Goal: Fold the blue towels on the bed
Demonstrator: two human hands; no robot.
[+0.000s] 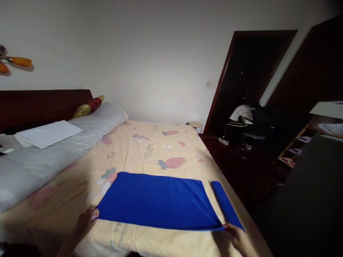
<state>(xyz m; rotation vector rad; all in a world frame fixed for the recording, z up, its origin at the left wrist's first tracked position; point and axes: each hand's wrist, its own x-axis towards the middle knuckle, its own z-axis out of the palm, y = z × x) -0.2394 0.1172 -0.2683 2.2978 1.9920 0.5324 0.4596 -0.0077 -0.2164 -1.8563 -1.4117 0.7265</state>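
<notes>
A bright blue cloth (pixel 158 200) lies spread flat on the yellow patterned bedsheet (pixel 150 146). A narrow blue part (pixel 225 205), apparently a sleeve of the same cloth, sticks out along its right side. My left hand (pixel 87 221) pinches the cloth's near left corner. At the near right corner my right hand (pixel 237 237) grips the cloth's edge. Both hands rest low on the bed near its front edge.
Grey pillows (pixel 53 150) with a white flat board (pixel 48 132) on them line the left side by the dark headboard (pixel 40 103). A person (pixel 241 123) sits in the dark doorway at the right. Dark furniture (pixel 308 192) stands close on the right.
</notes>
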